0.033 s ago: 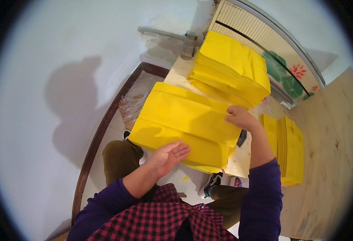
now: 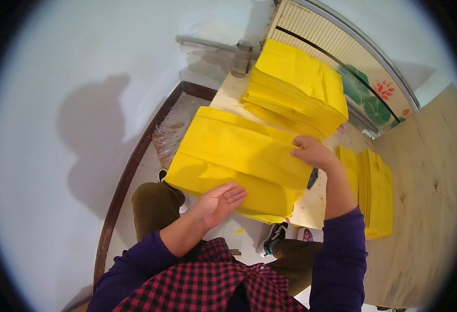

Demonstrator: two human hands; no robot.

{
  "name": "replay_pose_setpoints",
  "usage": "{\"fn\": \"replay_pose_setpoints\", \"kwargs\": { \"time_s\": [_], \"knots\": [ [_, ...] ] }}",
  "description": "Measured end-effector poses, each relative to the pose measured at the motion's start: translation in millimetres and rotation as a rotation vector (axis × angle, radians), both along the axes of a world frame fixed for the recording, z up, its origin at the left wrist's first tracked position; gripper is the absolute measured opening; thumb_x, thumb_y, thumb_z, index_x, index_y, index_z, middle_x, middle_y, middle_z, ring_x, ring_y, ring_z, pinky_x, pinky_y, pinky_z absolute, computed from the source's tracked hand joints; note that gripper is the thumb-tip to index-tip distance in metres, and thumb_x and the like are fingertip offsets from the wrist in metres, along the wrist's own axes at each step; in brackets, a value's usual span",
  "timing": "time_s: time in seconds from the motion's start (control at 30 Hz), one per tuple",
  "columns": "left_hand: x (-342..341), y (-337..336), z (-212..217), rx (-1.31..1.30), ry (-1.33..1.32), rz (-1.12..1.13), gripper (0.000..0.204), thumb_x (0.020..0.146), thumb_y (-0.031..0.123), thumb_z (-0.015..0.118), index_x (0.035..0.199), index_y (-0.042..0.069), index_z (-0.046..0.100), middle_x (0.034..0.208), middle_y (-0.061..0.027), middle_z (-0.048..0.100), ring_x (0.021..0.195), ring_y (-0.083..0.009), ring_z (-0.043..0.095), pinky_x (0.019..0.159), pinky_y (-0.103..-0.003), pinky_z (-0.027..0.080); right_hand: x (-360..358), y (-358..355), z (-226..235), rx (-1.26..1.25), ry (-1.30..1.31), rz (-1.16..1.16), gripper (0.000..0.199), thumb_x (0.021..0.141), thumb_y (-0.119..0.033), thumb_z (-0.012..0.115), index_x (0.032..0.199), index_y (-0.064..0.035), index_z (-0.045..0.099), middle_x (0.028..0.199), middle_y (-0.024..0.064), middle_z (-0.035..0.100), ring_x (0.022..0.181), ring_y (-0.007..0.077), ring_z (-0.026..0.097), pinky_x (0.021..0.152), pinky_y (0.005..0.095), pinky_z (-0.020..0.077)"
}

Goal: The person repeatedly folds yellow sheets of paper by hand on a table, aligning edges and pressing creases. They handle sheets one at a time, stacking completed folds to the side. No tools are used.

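In front of me lies a stack of folded yellow fabric sheets, with a crease running lengthwise across the top piece. My right hand is at its right end, fingers curled and thumb pressed against the edge of the top sheet. My left hand rests by the near edge, palm turned up and inward, fingers stretched out and holding nothing. The near side of the stack sticks out past the table edge, above my legs.
Behind it stands a taller yellow fabric pile on the wooden table. More folded yellow pieces are at the right, beside a wooden board. A clear jar stands at the back, near the wall. Clear plastic wrapping lies left.
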State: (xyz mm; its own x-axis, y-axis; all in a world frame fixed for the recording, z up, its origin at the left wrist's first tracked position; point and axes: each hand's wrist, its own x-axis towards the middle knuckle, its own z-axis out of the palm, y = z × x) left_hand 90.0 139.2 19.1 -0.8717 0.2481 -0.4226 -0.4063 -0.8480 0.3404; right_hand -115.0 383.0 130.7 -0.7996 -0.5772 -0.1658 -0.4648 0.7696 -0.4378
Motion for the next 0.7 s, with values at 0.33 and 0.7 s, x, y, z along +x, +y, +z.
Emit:
{"fn": "replay_pose_setpoints", "kwargs": {
  "time_s": [0.33,0.7],
  "knots": [
    [-29.6,26.7,17.0,0.213,0.129,0.198,0.044,0.095,0.027,0.054,0.132,0.004,0.045,0.133,-0.0128,0.052,0.125,-0.0310,0.047,0.107,-0.045,0.036,144.1,73.4,24.0,-0.678,-0.608,-0.310,0.016,0.088,-0.010,0.066,0.097,0.0014,0.061,0.082,-0.0015,0.061,0.075,0.0057,0.054,0.065,0.0231,0.0453],
    [-82.3,165.2,62.9,-0.102,0.176,-0.060,0.034,0.096,0.010,0.049,0.129,0.002,0.047,0.128,-0.0137,0.054,0.118,-0.0309,0.052,0.104,-0.045,0.040,258.8,193.6,-41.7,-1.048,-0.289,-0.854,0.010,0.089,-0.006,0.064,0.097,-0.0011,0.060,0.085,-0.0018,0.062,0.074,0.0063,0.056,0.066,0.0220,0.0460]
  ]
}}
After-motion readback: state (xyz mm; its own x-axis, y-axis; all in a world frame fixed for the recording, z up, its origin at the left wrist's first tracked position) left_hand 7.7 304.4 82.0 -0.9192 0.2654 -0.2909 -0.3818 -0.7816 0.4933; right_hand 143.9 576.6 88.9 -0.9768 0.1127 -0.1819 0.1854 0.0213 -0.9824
